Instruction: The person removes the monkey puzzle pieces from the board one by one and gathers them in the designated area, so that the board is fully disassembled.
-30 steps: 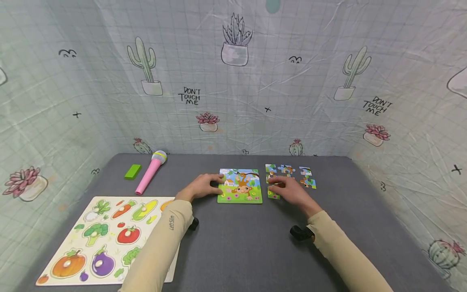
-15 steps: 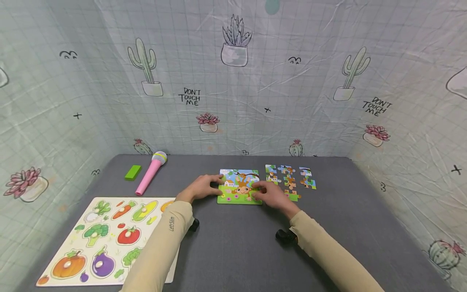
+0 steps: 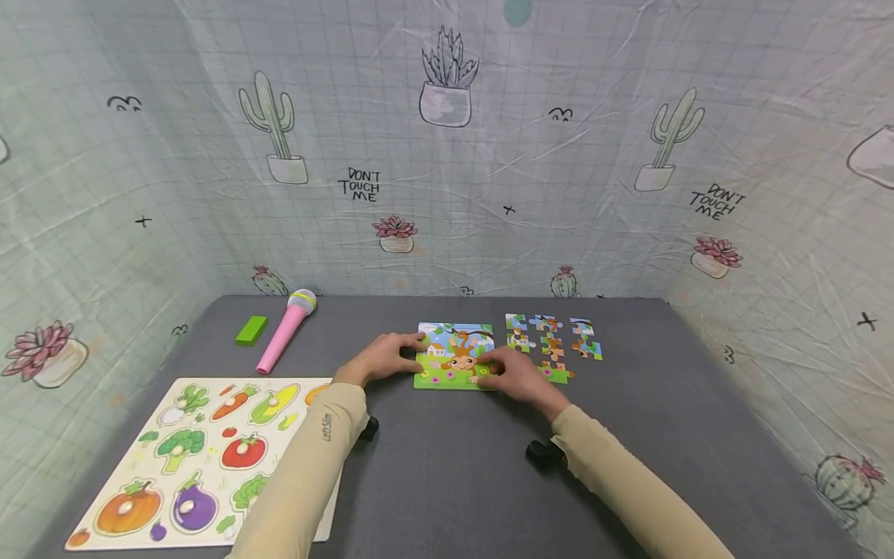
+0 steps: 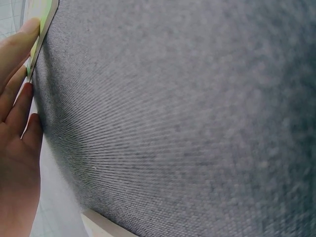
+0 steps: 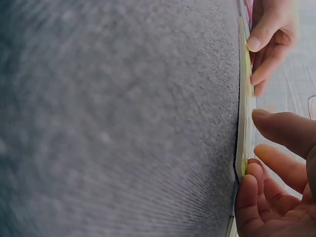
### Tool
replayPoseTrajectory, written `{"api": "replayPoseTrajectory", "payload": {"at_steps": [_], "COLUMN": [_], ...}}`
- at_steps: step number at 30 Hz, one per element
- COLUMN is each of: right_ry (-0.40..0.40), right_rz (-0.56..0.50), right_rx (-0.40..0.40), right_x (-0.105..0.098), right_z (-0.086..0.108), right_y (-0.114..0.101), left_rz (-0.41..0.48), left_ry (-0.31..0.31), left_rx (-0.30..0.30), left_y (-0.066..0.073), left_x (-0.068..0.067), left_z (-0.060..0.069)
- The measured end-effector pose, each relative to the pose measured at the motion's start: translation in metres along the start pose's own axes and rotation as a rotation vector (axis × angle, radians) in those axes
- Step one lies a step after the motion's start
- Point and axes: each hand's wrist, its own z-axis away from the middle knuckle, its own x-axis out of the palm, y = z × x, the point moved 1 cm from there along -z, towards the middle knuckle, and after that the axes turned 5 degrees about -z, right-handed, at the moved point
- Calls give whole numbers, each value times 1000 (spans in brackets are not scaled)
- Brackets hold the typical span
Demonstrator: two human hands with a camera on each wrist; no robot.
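A square jigsaw board (image 3: 450, 380) with a monkey picture lies flat on the dark grey table. The left hand (image 3: 384, 357) rests its thumb and fingertips on the board's left edge; its fingers look fairly straight in the left wrist view. At the lower right corner of the board, the right hand (image 3: 517, 376) has its thumb and index finger around a small puzzle piece (image 3: 483, 370), mostly hidden by the fingers. In the right wrist view a gap shows between thumb and index finger, just above the board. Several loose puzzle pieces (image 3: 552, 347) lie to its right.
A vegetable knob puzzle (image 3: 216, 466) lies at the front left, partly under the left sleeve. Behind it are a pink toy microphone (image 3: 281, 341) and a green block (image 3: 251, 330). A patterned cloth (image 3: 447, 194) hangs behind the table and along both sides.
The right hand has moved left from the loose pieces to the board's lower right corner. The loose piece that lay nearest the board there is gone from its spot. The left hand stays put.
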Motion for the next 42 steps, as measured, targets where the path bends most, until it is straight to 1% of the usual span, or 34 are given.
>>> {"api": "replayPoseTrajectory", "payload": {"at_steps": [4, 8, 17, 26, 34, 37, 42], "right_ry": [0, 5, -6, -15, -39, -42, -42], "right_rz": [49, 69, 61, 38, 30, 37, 38], "right_rx": [-28, -43, -57, -10, -69, -71, -76], "right_x": [2, 3, 3, 5, 4, 4, 4], "right_z": [-1, -1, 0, -2, -3, -4, -4], "right_y": [0, -2, -6, -6, -6, -6, -7], "left_rz": [4, 8, -14, -17, -11, -4, -10], "left_ry": [1, 1, -3, -13, -35, -40, -32], "left_rx": [0, -12, -1, 0, 1, 1, 1], "left_y": [1, 1, -1, 0, 0, 0, 0], "left_x": [0, 0, -1, -2, -3, -3, -2], "left_z": [1, 1, 0, 1, 1, 0, -1]}}
